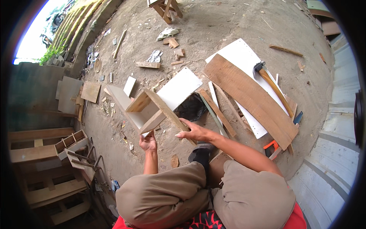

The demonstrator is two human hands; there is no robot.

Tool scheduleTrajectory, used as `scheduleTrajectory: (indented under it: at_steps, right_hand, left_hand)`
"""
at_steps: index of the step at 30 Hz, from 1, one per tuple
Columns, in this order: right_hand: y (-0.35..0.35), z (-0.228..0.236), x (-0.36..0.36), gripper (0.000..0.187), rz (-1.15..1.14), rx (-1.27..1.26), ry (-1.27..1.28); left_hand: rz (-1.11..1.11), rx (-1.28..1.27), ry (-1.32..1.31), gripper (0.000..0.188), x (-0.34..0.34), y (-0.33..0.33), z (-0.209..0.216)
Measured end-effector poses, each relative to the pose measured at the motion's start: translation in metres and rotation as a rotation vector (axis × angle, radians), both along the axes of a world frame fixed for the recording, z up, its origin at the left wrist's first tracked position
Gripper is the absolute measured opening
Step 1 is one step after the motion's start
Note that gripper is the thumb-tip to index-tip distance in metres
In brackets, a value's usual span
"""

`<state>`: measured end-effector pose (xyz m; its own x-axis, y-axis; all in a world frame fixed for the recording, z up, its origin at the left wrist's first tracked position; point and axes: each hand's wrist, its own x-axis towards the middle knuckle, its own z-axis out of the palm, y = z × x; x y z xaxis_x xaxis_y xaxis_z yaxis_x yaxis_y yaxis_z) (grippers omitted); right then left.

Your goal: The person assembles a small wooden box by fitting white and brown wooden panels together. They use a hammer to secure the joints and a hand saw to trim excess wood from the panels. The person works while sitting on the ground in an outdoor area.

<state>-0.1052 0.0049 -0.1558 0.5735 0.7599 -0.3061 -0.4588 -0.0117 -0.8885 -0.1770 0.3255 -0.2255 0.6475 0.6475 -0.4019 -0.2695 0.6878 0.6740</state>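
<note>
In front of my knees I hold up a small wooden frame [153, 121], made of two long side boards joined by short cross pieces, tilted. My left hand [148, 142] grips its near lower corner from below, fingers closed on the wood. My right hand [193, 132] is wrapped round the near end of the right side board, thumb and fingers on opposite faces. Beyond the frame lies a white panel [180, 88], partly hidden by the frame, and beside it a crumpled black plastic bag [191, 107].
To the right, a wide brown plank [249, 98] lies on a white board [237, 51], with a hammer [277, 91] across them. An orange-handled tool [271, 145] is partly under the plank. A wooden stool [166, 9] stands far ahead; compartmented wooden trays [72, 144] sit left.
</note>
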Motion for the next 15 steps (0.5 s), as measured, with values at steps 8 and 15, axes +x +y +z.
scheduleTrajectory:
  at_steps: [8,15]
  right_hand:
    - [-0.020,0.033,0.024,0.112,-0.112,-0.428,-0.774]
    - [-0.037,0.002,0.017,0.111,-0.215,-0.673,-1.145]
  left_hand:
    - [-0.173,0.088,0.152,0.055,-0.005,0.015,0.014]
    - [0.266,0.361,0.580,0.052,0.007,-0.006,0.013]
